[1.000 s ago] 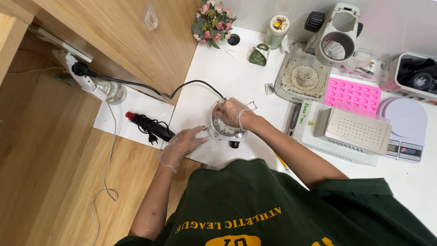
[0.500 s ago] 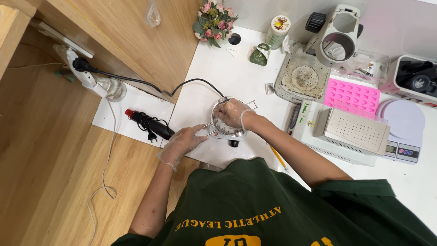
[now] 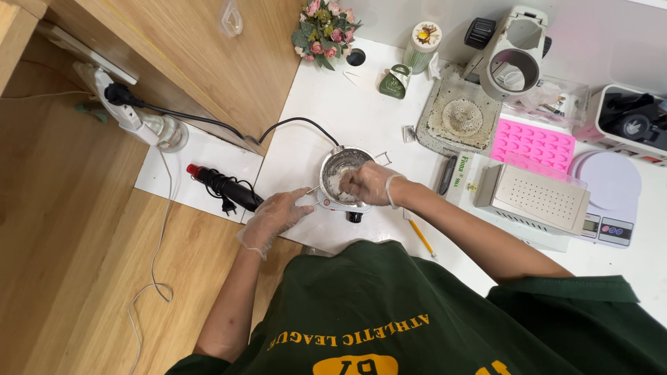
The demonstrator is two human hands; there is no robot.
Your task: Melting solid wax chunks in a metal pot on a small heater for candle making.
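head view: a white table [image 3: 361, 118] stands against a wooden floor [image 3: 69, 278] and a wooden panel. on the table, right of the work, lie a pink mould tray [image 3: 532, 142], a grey perforated box [image 3: 538, 198], a round white scale [image 3: 611, 182] and a pencil [image 3: 421, 237]; a flower bunch [image 3: 324, 26] sits at the far edge. a black corded tool [image 3: 222, 187] lies just left. the small metal pot [image 3: 342, 175] sits at the table's near middle, mouth up, its thin handle pointing left. the left hand [image 3: 276, 217], gloved, pinches that handle. the right hand [image 3: 367, 185], gloved, is curled over the pot's rim; what it grips i cannot tell.
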